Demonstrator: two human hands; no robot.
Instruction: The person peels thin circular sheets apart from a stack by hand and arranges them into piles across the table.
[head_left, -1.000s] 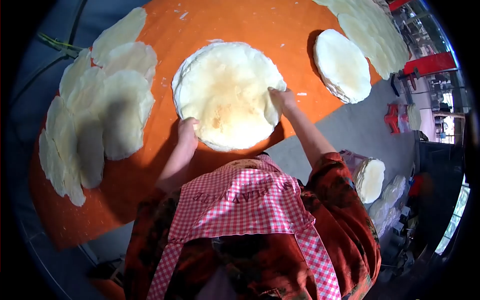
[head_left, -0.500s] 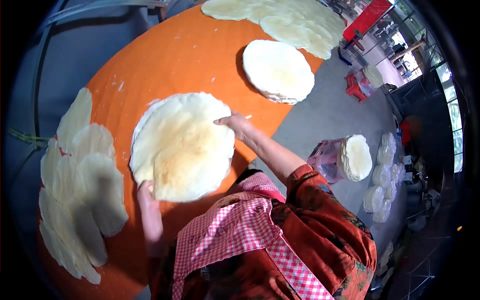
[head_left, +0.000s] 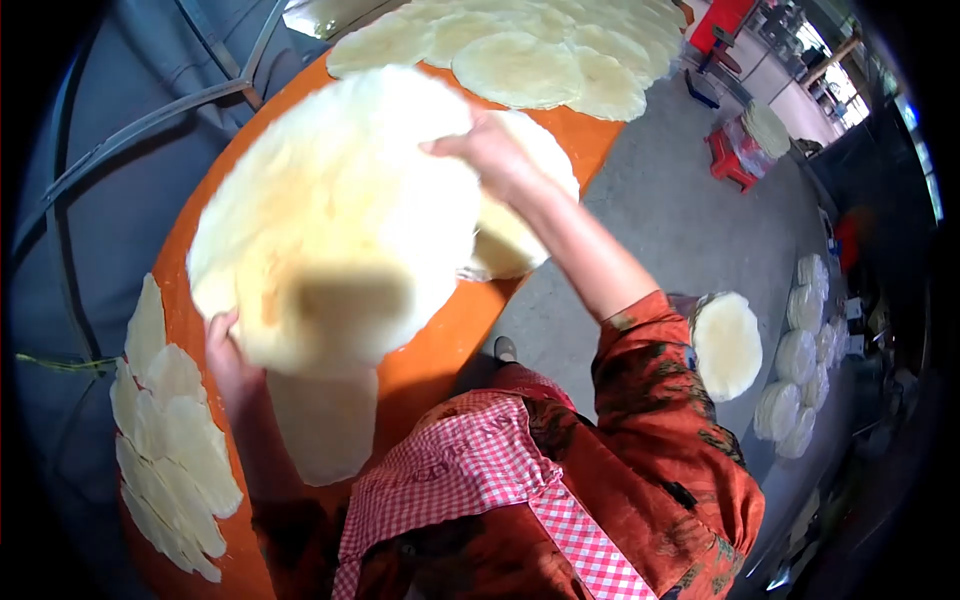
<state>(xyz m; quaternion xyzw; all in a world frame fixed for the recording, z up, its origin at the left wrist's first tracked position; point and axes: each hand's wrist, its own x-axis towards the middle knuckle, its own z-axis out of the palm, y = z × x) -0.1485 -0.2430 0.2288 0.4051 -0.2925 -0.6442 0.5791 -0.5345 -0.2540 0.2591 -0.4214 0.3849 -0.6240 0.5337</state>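
A stack of large, round, thin flatbreads (head_left: 330, 220) is held up above the orange table (head_left: 410, 385), browned in patches and crossed by a dark shadow. My right hand (head_left: 490, 150) grips its right edge, thumb on top. At the lower left edge my left hand (head_left: 232, 350) pinches it, thumb over the rim; the fingers beneath are hidden. A single flatbread (head_left: 325, 430) lies on the table under the near edge of the stack. Behind my right forearm, a second flatbread stack (head_left: 515, 235) is partly covered by the raised one.
Overlapping flatbreads (head_left: 175, 450) lie along the left table edge, and more flatbreads (head_left: 515, 70) spread over the far end. On the floor to the right are a flatbread pile (head_left: 727, 345), a red stool (head_left: 728, 160) with another pile, and several bagged stacks (head_left: 795, 355). Metal bars (head_left: 150, 130) stand left.
Both hands have lifted the flatbread stack and carried it away from my body, toward the second stack. A single flatbread beneath it has come into view. The head view has shifted.
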